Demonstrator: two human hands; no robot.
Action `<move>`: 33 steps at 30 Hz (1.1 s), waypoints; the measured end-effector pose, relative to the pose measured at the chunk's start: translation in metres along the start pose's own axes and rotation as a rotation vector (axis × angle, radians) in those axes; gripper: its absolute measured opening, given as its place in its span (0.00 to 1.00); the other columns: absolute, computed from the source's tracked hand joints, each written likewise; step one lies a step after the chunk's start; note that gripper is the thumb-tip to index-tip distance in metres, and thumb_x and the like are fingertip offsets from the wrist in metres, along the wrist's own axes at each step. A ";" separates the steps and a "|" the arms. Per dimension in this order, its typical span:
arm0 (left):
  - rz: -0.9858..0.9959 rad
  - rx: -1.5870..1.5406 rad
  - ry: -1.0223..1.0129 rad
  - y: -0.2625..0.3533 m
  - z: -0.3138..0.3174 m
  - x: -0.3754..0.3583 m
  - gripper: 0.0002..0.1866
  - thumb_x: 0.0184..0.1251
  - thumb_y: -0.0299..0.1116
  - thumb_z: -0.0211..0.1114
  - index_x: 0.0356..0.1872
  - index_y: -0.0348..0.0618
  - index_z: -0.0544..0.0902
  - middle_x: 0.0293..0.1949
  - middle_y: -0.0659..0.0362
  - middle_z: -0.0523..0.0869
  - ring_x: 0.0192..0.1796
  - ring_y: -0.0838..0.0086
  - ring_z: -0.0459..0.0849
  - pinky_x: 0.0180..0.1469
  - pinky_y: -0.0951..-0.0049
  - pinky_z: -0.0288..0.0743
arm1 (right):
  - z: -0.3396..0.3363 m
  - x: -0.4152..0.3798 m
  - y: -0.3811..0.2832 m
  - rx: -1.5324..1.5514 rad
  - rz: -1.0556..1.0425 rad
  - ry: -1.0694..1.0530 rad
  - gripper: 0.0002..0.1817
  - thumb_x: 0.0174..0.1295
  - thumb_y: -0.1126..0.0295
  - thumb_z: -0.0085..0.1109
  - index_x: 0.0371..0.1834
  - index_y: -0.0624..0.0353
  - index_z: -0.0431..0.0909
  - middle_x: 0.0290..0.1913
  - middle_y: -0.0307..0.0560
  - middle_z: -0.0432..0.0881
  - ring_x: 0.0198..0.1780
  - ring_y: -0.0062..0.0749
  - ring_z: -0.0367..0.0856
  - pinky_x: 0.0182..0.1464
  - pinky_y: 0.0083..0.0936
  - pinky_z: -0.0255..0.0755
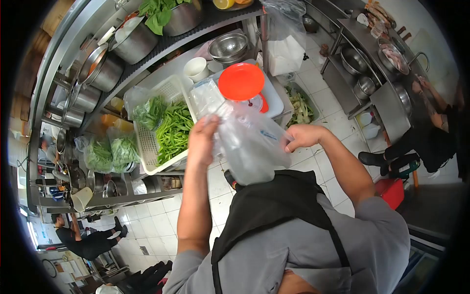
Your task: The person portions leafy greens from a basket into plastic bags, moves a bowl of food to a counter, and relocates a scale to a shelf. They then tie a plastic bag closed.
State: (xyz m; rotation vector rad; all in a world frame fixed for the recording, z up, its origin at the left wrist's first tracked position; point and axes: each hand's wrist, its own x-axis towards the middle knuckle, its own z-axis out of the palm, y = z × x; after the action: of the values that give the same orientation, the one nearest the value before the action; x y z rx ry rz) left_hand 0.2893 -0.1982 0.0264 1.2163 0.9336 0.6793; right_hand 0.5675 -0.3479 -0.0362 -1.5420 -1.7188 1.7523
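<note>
A clear plastic bag (252, 147) hangs between my two hands in front of the black apron. My left hand (201, 139) pinches its left edge, close to the basket's right side. At the other edge, my right hand (304, 138) grips the bag between thumb and fingers. Just beyond the bag stands a kitchen scale with a red pan (241, 81); its dial is partly covered by the bag. To the left, a white plastic basket (143, 149) holds loose green leafy vegetables (175, 126) and a bagged bunch of greens (150, 112). A stack of clear bags (207, 96) lies beside the scale.
Steel pots (134, 43) line the shelf above the counter. Bagged greens (111, 151) sit left of the basket. A bin of vegetable scraps (300, 105) stands on the tiled floor at right. Other people are at the far right and lower left.
</note>
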 end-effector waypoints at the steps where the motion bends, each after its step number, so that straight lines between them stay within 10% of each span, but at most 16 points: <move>1: -0.011 -0.031 0.012 0.000 -0.018 0.001 0.10 0.70 0.36 0.62 0.42 0.41 0.83 0.37 0.60 0.86 0.39 0.75 0.83 0.45 0.73 0.77 | 0.009 0.005 0.019 0.313 -0.096 0.096 0.13 0.66 0.66 0.61 0.49 0.62 0.80 0.41 0.44 0.85 0.43 0.28 0.82 0.51 0.27 0.75; 3: -0.038 -0.174 0.029 -0.005 -0.044 0.002 0.10 0.72 0.36 0.60 0.40 0.39 0.82 0.34 0.61 0.86 0.34 0.76 0.83 0.38 0.74 0.77 | 0.024 0.014 0.048 0.944 -0.280 0.282 0.12 0.68 0.67 0.60 0.49 0.61 0.80 0.38 0.45 0.85 0.42 0.28 0.83 0.51 0.28 0.75; 12: -0.110 -0.004 0.170 -0.061 -0.114 0.009 0.13 0.73 0.34 0.58 0.45 0.33 0.81 0.35 0.56 0.87 0.36 0.71 0.86 0.39 0.70 0.80 | 0.063 0.067 0.017 0.886 -0.292 0.433 0.12 0.71 0.61 0.57 0.33 0.56 0.76 0.26 0.34 0.75 0.25 0.15 0.69 0.27 0.17 0.63; 15: 0.537 1.402 0.789 -0.050 -0.087 -0.034 0.24 0.67 0.42 0.65 0.55 0.31 0.77 0.40 0.43 0.85 0.43 0.58 0.84 0.50 0.58 0.75 | 0.069 0.077 -0.009 0.958 -0.240 0.355 0.12 0.71 0.61 0.57 0.32 0.56 0.75 0.25 0.34 0.74 0.23 0.14 0.68 0.23 0.17 0.61; 21: 0.059 0.503 0.115 -0.058 0.005 -0.104 0.14 0.68 0.34 0.67 0.47 0.35 0.79 0.36 0.53 0.84 0.35 0.75 0.80 0.39 0.73 0.75 | 0.108 0.112 -0.072 0.940 -0.331 0.363 0.15 0.66 0.61 0.66 0.28 0.56 0.72 0.21 0.32 0.73 0.20 0.13 0.67 0.21 0.13 0.62; 24: 0.287 0.515 0.229 -0.083 -0.001 -0.103 0.09 0.70 0.30 0.64 0.42 0.35 0.78 0.30 0.57 0.82 0.33 0.79 0.78 0.37 0.76 0.73 | 0.104 0.122 -0.084 0.853 -0.294 0.195 0.17 0.64 0.62 0.67 0.26 0.58 0.72 0.24 0.37 0.78 0.22 0.14 0.72 0.22 0.14 0.65; 33: 0.048 -0.080 0.266 -0.088 -0.069 -0.106 0.06 0.73 0.30 0.61 0.39 0.38 0.77 0.31 0.61 0.82 0.35 0.80 0.79 0.42 0.77 0.75 | 0.099 0.166 -0.098 0.646 -0.339 0.063 0.18 0.66 0.59 0.65 0.25 0.58 0.75 0.23 0.36 0.78 0.25 0.15 0.74 0.27 0.17 0.68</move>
State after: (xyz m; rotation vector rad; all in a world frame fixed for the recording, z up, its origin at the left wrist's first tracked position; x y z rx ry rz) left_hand 0.1748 -0.2768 -0.0401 1.0973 1.0886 0.9244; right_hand 0.3754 -0.2506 -0.0609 -0.9521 -1.1234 1.7979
